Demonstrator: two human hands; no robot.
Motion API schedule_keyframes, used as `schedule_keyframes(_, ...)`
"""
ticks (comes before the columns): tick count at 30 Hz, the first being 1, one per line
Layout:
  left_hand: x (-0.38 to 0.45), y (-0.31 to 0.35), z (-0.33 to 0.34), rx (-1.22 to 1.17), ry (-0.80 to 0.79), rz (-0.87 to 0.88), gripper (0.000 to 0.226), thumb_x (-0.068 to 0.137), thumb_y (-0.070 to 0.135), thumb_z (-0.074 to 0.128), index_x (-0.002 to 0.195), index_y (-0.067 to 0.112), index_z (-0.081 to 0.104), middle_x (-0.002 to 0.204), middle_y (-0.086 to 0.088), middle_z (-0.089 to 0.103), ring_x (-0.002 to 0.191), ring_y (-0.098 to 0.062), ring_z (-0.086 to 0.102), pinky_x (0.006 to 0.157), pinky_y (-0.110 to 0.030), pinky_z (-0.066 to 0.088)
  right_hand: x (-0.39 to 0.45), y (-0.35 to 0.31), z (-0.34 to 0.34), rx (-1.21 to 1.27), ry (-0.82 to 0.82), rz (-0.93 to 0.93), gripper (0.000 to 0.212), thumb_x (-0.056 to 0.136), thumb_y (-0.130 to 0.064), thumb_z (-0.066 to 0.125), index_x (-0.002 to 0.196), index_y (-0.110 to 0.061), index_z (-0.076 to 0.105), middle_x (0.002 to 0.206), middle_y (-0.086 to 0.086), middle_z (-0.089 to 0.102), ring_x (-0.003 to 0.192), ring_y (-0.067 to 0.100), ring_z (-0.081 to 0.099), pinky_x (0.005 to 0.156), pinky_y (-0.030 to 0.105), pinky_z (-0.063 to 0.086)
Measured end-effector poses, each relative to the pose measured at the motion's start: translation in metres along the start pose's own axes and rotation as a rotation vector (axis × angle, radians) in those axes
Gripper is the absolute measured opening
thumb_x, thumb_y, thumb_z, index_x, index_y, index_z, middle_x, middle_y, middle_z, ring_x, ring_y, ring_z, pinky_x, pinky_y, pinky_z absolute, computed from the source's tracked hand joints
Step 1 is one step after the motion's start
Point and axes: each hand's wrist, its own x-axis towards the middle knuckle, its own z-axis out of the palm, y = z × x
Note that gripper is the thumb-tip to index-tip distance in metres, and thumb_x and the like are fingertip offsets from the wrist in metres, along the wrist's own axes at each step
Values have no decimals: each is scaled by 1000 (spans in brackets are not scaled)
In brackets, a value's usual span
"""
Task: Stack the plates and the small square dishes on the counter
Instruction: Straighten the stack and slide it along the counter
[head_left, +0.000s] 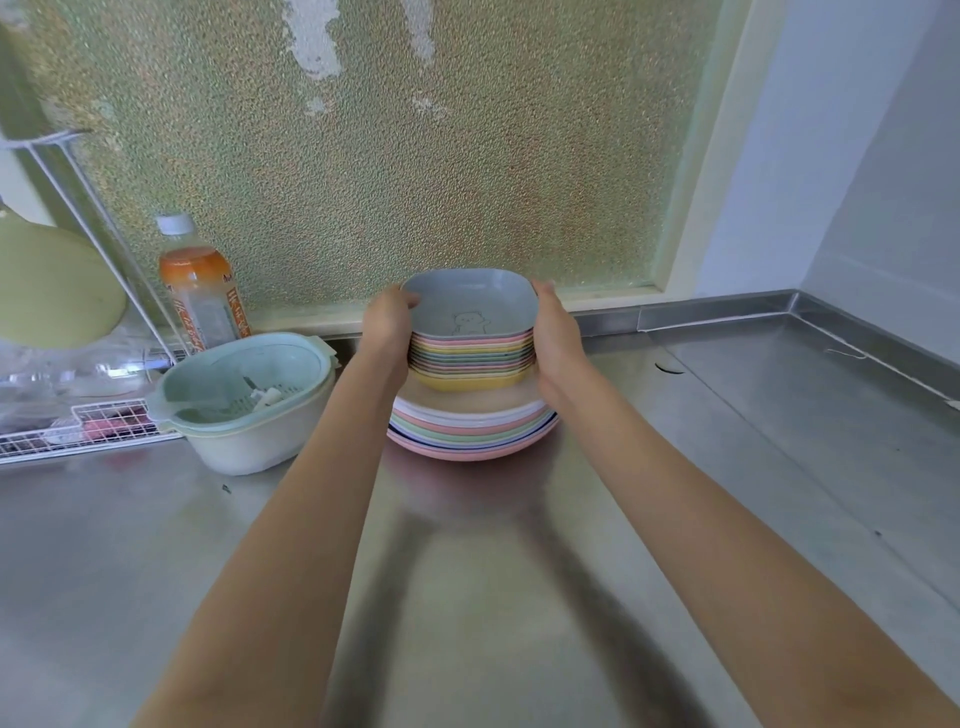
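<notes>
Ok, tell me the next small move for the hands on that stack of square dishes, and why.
Probably let go with both hands, gently. The stack of small square dishes already appears to rest on the round plates, roughly centred, while the left hand and right hand hold its sides. Ease off and watch for tilt.

Counter (753, 415) brushed steel w/ dull sheen; square dishes (470, 358) & plates (467, 423) matt plastic.

The steel worktop (753, 441) carries a stack of round plates (470, 428), with a pale green colander bowl (244, 400) just left of the stack, an orange-labelled bottle (200, 291) behind that bowl, and a white wire rack (78, 426) further left.
</notes>
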Motion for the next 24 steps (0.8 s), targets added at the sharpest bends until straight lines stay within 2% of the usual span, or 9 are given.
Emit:
schedule_keyframes(2,6,2,-4,25,16,-32,18,92,6,40,91,10,58,80,-3,60,71,-16,57,66,-26,46,3,-1,-1,-23,-21,-12,52,100,-45,22,115,-17,63,112,5,67,105,20,60,96,37,44)
schedule_keyframes(5,11,6,-9,19,9,-46,24,90,14,46,68,14,54,64,1,59,58,-12,56,61,-24,45,11,-11,-6,-56,-51,-31,46,101,-43,21,83,-24,59,96,2,64,97,19,59,92,34,42)
schedule_keyframes(7,12,12,-11,23,4,-39,29,92,20,47,63,19,50,57,5,51,51,-11,49,55,-24,40,13,-20,-7,-138,-48,-45,37,100,-41,25,76,-28,49,95,-1,56,94,16,52,94,34,38)
schedule_keyframes(10,14,13,-11,-22,-34,-35,28,97,14,39,110,9,64,94,-6,65,88,-20,63,85,-34,53,19,-21,-6,-198,-112,-76,42,99,-38,27,127,-19,53,137,5,49,124,21,45,110,43,32)
schedule_keyframes(12,11,13,-10,-22,-50,-30,39,97,7,32,130,5,53,112,-12,62,100,-25,62,95,-39,50,19,-20,-7,-278,-99,-111,44,101,-31,26,138,-19,46,145,3,42,132,21,39,111,38,30)
schedule_keyframes(17,8,14,-8,-20,-53,-19,41,95,2,31,131,4,51,110,-13,61,91,-22,63,89,-36,52,29,-21,-12,-389,-104,-167,43,102,-24,22,135,-16,49,142,5,45,129,23,42,99,32,34)
schedule_keyframes(19,9,14,-10,17,-26,11,43,95,5,32,134,8,51,123,-8,60,107,-22,59,97,-34,47,28,-21,-17,-338,-116,-125,44,100,-34,26,132,-17,52,139,5,49,128,23,45,103,35,35)
schedule_keyframes(21,8,9,-20,55,80,101,43,96,11,33,135,14,50,139,-1,51,126,-16,47,106,-30,34,26,-15,-30,-339,-83,-81,54,99,-47,21,142,-21,39,150,3,36,139,22,31,114,43,23)
schedule_keyframes(24,-1,-16,-37,83,184,177,43,97,16,33,137,15,47,143,0,47,132,-13,41,107,-24,26,19,10,-51,-356,-6,-15,59,100,-50,16,149,-18,22,157,1,19,145,18,15,118,42,11)
